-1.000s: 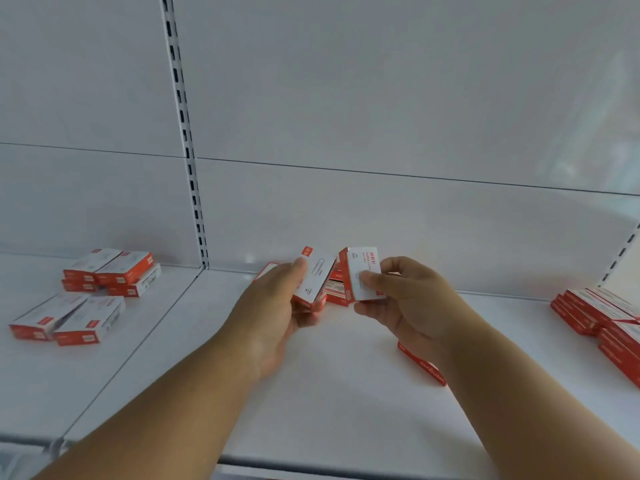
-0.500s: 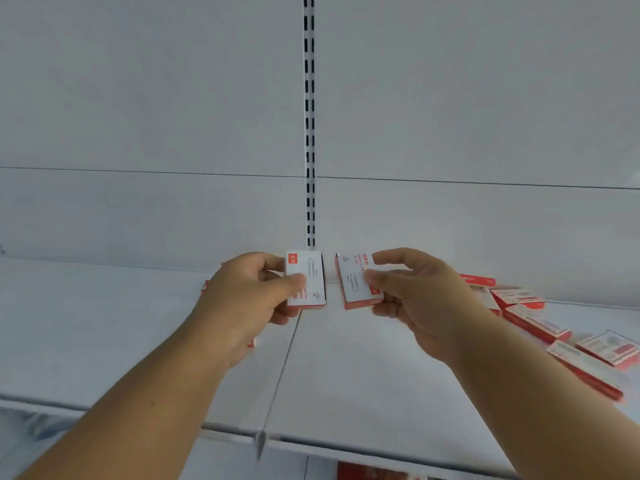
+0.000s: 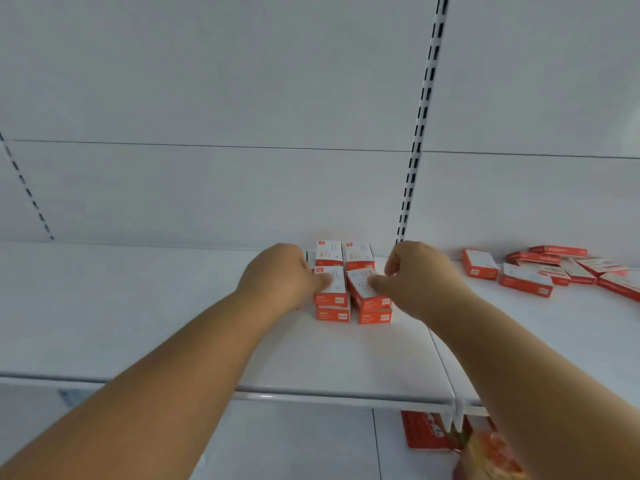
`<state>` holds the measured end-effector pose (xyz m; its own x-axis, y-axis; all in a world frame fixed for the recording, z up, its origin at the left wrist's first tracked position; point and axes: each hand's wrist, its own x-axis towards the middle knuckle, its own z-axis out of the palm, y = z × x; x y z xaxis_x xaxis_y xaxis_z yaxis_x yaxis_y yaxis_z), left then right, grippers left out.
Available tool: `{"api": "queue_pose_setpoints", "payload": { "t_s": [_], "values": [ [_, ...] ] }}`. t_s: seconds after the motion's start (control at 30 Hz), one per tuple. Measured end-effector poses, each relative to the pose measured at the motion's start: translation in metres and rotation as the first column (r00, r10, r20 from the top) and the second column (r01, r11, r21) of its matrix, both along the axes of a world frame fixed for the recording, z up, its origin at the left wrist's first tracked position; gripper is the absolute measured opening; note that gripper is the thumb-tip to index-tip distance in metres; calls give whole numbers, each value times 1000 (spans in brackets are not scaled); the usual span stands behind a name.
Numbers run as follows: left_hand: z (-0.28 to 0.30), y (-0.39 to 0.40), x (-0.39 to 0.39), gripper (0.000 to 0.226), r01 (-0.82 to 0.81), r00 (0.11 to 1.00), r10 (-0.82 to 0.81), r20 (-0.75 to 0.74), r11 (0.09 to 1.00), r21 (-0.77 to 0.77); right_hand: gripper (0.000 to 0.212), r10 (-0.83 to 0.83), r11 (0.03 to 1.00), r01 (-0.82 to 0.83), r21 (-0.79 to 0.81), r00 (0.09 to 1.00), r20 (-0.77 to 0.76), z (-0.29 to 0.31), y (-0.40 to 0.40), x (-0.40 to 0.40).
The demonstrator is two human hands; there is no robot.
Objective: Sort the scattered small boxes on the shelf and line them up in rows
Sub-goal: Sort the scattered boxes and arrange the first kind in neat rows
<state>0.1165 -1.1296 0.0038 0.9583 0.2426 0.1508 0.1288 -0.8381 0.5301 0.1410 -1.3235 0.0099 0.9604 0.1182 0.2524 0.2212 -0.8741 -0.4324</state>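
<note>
A white metal shelf [image 3: 145, 306] runs across the whole width, its left stretch bare, with a plain white back panel [image 3: 207, 98] rising behind it and a faint slotted strip [image 3: 27, 192] slanting down at the far left. Both forearms reach forward over the front lip of the shelf. The left hand [image 3: 280, 275] is curled, knuckles up, its thumb pressed on the white top of a small red-and-white box [image 3: 330, 287] that sits flat on another box [image 3: 333, 313] beneath it. Behind these, close to the back panel, stand two more stacked boxes [image 3: 343, 254] side by side. Just to the right, the right hand [image 3: 415, 275] is also curled, thumb and fingers pinching a second box [image 3: 363, 287]; this one is tilted, its near edge resting on the box below [image 3: 375, 315] and not yet square with it. A black-slotted upright [image 3: 420, 116] climbs the back panel above the right hand, and a seam in the shelf runs forward under the right forearm. Further right, well apart from the tidy group, a loose heap of the same boxes [image 3: 554, 271] lies scattered at odd angles near the back. Below the shelf edge, lower right, a red packet [image 3: 426, 431] shows on the level beneath.
</note>
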Motion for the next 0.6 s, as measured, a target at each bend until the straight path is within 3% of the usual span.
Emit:
{"api": "queue_pose_setpoints", "payload": {
  "t_s": [0.27,0.6],
  "values": [
    [9,-14,-7,32,56,951,-87,297,992,111,20,-53,989,30,147,986,157,0,-8,-8],
    [20,-109,5,25,439,867,-454,207,891,115,17,-118,985,87,152,970,214,-1,-109,-5]
  ]
}}
